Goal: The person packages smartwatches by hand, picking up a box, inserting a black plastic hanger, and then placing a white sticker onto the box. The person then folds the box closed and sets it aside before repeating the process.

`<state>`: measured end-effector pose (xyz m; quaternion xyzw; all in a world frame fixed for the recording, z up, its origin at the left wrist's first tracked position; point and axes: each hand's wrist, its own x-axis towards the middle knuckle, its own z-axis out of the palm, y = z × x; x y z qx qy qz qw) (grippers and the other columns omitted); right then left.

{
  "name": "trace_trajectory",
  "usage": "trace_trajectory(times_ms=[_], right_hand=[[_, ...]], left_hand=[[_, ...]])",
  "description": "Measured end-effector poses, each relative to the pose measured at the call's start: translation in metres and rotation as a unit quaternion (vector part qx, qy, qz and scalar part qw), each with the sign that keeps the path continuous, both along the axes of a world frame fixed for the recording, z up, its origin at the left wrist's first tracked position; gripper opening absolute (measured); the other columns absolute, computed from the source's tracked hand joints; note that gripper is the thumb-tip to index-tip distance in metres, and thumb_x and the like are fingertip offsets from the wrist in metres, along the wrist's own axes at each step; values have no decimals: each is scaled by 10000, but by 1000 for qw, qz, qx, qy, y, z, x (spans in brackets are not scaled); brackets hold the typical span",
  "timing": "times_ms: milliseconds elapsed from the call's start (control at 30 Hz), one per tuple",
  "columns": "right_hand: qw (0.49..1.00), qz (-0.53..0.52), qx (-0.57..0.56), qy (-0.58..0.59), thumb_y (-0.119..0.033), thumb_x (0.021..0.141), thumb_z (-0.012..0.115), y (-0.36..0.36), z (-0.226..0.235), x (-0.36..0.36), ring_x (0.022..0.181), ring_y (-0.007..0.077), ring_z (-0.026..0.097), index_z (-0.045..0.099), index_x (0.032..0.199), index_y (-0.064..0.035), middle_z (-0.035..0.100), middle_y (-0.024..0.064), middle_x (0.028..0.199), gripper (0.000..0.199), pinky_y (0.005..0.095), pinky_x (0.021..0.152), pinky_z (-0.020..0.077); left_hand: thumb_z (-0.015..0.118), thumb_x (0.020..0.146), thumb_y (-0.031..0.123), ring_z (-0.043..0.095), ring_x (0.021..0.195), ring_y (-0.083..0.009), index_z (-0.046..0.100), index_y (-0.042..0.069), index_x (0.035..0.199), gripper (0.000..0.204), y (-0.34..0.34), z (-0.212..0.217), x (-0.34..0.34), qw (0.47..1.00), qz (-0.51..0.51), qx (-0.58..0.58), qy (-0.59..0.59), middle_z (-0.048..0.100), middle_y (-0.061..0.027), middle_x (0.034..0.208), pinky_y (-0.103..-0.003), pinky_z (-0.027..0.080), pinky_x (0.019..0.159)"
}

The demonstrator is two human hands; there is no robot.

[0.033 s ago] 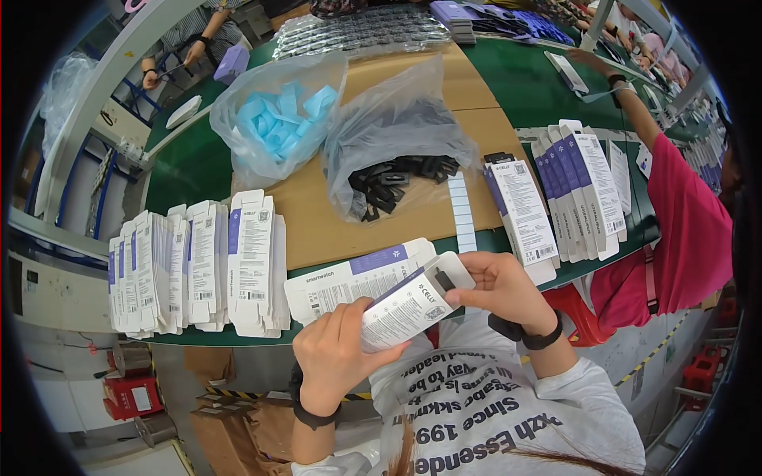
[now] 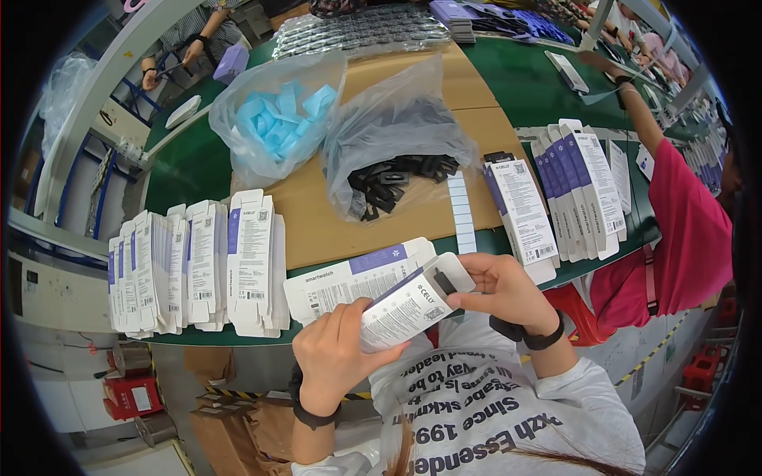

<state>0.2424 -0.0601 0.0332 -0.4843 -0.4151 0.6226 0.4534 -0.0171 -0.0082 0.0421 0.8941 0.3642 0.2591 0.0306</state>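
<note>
By the desk's (image 2: 508,87) near edge, left hand (image 2: 337,345) grips box (image 2: 397,321); right hand (image 2: 504,292) pinches black piece (image 2: 441,280), seemingly fitting it; careful alignment is needed.

Bright indoor light, fisheye-curved edges

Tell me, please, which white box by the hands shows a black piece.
The front box, in the left hand, its black piece beside the right hand; the partly hidden rear box shows none.

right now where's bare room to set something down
Bare cardboard lies between the left carton stacks and the bag of dark pieces; bare green tabletop shows beyond the right-side cartons. Crowded: around the left hand, right hand and held carton.
</note>
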Motion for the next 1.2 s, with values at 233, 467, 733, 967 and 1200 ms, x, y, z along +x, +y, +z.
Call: trace_trajectory(times_ms=[233, 467, 733, 967, 1200], right_hand=[[1000, 13, 20, 12, 68, 862, 697, -4, -5, 1, 1094, 168, 635, 526, 1344, 88, 662, 141, 1210, 512, 290, 918, 530], [999, -16, 28, -26, 17, 888, 690, 0, -27, -3, 1000, 125, 650, 581, 1289, 74, 691, 134, 1137, 420, 258, 846, 544], [996, -28, -71, -44, 56, 881, 683, -18, -45, 0, 1022, 148, 669, 565, 1288, 100, 691, 139, 1148, 427, 259, 867, 551], [995, -66, -74, -30, 3, 895, 691, -44, -59, -3, 997, 133, 652, 617, 1243, 48, 674, 80, 1103, 359, 262, 862, 534], [965, -3, -1, -262, -37, 890, 700, -55, -64, 1, 899, 121, 615, 656, 1179, -15, 558, 23, 971, 293, 254, 819, 505]], left_hand=[[909, 558, 473, 635, 560, -199, 649, 56, 951, 629, -7, -1, 4, 1000, 3, -14, 11, 638, -57, 710, -310, 507, 496], [911, 557, 463, 642, 568, -217, 639, 44, 984, 656, -17, -16, 8, 999, 19, -37, 29, 643, -72, 718, -316, 516, 506], [918, 552, 452, 672, 603, -236, 635, 37, 1007, 677, -32, -42, 11, 995, 24, -97, 15, 672, -90, 767, -317, 532, 528], [915, 555, 460, 675, 606, -230, 643, 36, 986, 663, -52, -58, 14, 991, 15, -132, 2, 671, -86, 757, -313, 537, 534], [909, 569, 513, 640, 536, -249, 637, 32, 908, 649, -76, -74, 17, 987, 15, -160, 4, 642, -74, 669, -320, 508, 500]])
